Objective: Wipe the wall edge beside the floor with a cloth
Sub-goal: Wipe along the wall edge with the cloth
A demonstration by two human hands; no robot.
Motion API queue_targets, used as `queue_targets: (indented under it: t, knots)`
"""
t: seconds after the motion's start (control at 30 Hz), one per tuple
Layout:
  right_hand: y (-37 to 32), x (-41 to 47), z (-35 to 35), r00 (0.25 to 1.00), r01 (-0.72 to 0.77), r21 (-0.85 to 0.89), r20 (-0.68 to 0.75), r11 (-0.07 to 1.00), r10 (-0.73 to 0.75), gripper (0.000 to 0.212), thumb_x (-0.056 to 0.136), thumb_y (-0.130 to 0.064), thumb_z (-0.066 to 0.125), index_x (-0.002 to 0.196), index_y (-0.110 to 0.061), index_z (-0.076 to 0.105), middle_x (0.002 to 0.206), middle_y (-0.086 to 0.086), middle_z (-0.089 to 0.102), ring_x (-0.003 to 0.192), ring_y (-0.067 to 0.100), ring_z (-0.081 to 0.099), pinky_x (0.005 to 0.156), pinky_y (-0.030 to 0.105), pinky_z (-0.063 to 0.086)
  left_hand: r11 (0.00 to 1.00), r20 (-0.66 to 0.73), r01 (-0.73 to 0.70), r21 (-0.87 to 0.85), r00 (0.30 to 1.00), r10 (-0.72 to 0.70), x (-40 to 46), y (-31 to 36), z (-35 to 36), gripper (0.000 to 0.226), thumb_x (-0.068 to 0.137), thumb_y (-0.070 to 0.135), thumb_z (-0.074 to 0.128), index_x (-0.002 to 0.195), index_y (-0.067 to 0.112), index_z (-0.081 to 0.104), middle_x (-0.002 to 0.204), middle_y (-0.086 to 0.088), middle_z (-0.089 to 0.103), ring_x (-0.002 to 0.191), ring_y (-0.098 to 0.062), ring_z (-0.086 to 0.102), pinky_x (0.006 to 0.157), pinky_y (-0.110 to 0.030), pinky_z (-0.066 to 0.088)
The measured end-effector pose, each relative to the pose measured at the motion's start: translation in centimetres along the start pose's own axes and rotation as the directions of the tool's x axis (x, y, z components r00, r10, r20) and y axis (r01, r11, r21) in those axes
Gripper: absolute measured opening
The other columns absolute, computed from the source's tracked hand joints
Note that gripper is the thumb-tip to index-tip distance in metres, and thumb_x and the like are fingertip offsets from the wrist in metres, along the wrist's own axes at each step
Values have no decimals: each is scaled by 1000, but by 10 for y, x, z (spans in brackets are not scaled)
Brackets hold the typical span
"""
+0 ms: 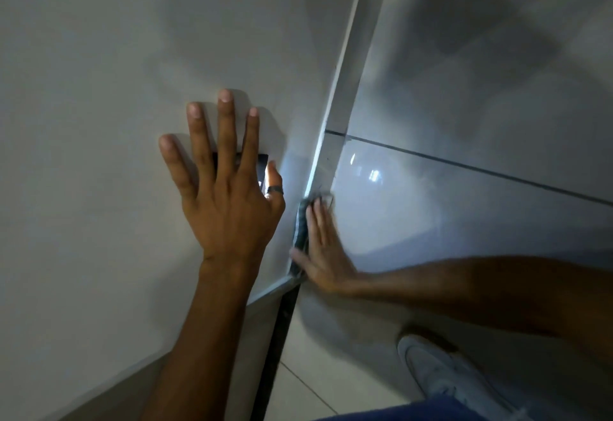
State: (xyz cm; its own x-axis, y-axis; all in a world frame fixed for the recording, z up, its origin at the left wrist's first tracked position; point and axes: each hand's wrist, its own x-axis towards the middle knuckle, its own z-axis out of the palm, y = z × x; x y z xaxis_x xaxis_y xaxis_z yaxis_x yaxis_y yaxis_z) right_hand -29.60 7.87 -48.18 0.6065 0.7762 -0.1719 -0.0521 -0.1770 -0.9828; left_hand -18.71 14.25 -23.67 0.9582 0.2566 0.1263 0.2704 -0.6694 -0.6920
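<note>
The cloth (301, 225) lies lengthwise along the wall edge (335, 115), which runs up and away from it. The right hand (323, 248), the nearer grip, presses it flat with fingers extended; the left hand (225, 188) is splayed, pinning a lit phone (263, 168) to the wall (99, 55).

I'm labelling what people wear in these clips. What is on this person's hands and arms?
Both forearms are bare, with no sleeves showing. The left hand has no glove and wears a dark ring on the thumb. The right hand is also ungloved; it is blurred, so whether it carries any ring cannot be told. No watch or bracelet shows on either wrist.
</note>
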Motion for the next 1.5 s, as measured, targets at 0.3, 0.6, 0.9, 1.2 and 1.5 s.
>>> queue_targets:
  t: [0.3,0.6,0.9,1.2,1.5]
  knots:
    - [8,10,-18,984,170,-46,64,984,-167,81,108,-59,32,161,-33,-23,169,-11,-36,159,12,-31,134,54,1,1000,52,-19,-10,998,19,21,8,3,70,111,44,42,176,30,21,182,-7,15,165,-44,17,128,-67,2]
    - [-23,177,-126,752,91,75,-659,993,-20,70,106,-47,36,161,-5,29,171,22,27,162,40,18,130,59,18,1000,32,-18,-21,999,18,21,7,2,66,110,42,48,173,27,34,178,-10,27,162,-47,25,126,-70,7]
    - [-15,49,-32,974,-31,29,-226,999,37,87,104,-67,32,166,-26,-15,176,-2,-21,163,13,-20,134,56,9,1000,70,-24,11,997,23,29,13,-1,69,110,41,47,174,28,28,181,-10,19,164,-46,20,128,-68,3]
    - [-17,132,-93,871,126,11,-480,992,-105,77,108,-61,25,165,-10,19,176,16,11,165,37,8,132,60,16,998,42,-58,2,997,58,69,22,9,77,108,45,51,176,30,20,184,-5,1,167,-37,2,126,-61,-8]
    - [-31,265,-230,711,113,59,-702,992,-40,72,107,-65,22,165,-22,17,175,10,20,165,31,13,131,58,20,997,105,-70,24,992,67,94,40,5,80,107,47,51,177,30,16,184,-4,-6,167,-35,-6,127,-59,-17]
